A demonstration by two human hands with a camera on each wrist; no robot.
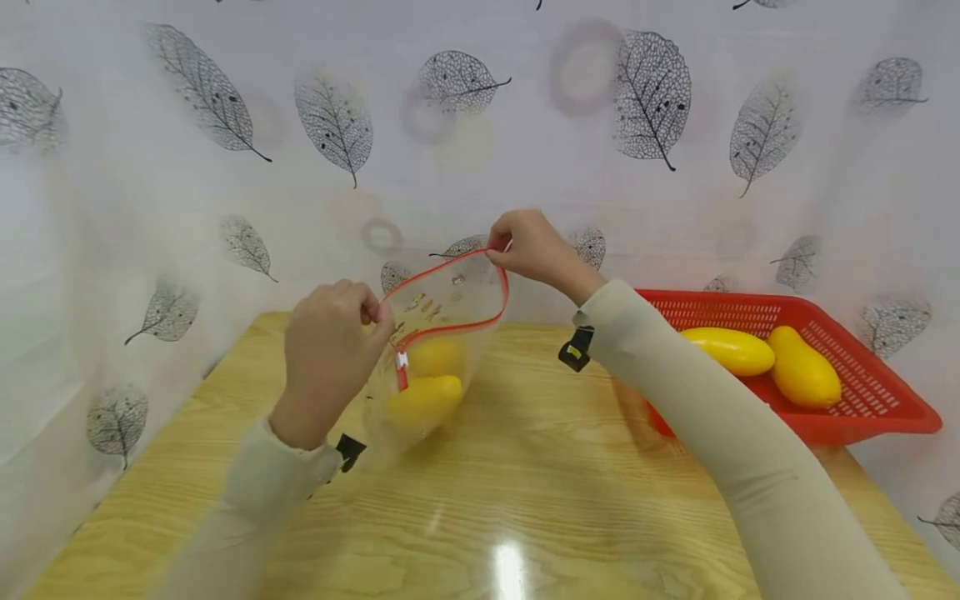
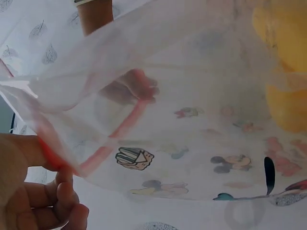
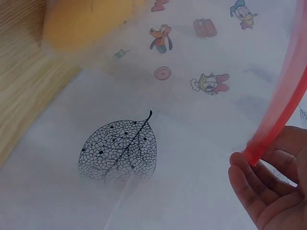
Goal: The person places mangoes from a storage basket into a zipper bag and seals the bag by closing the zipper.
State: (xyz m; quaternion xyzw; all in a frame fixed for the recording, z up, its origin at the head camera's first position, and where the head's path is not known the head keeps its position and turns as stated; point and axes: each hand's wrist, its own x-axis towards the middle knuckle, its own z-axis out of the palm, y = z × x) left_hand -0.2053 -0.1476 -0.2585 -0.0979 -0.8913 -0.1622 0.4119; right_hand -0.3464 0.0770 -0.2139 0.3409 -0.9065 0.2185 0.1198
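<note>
Between my hands hangs a see-through zip bag point(image 1: 480, 292) with a red zip edge and small cartoon prints, its mouth spread wide. My left hand point(image 1: 330, 354) pinches the near left corner of the red edge, beside the white slider point(image 1: 402, 361). With thumb and fingertips, my right hand point(image 1: 528, 246) pinches the far right corner, held higher. Two yellow mango-like fruits lie low in the bag, the front one point(image 1: 426, 400) overlapping the rear one point(image 1: 438, 357). In the right wrist view the red zip edge point(image 3: 283, 100) runs into the fingertips.
A red plastic basket point(image 1: 892, 417) stands at the table's right side, partly behind my right sleeve. In it lie two more yellow fruits, one long point(image 1: 731, 350) and one rounder point(image 1: 805, 367). A leaf-patterned white curtain point(image 1: 480, 167) borders the wooden table point(image 1: 525, 467).
</note>
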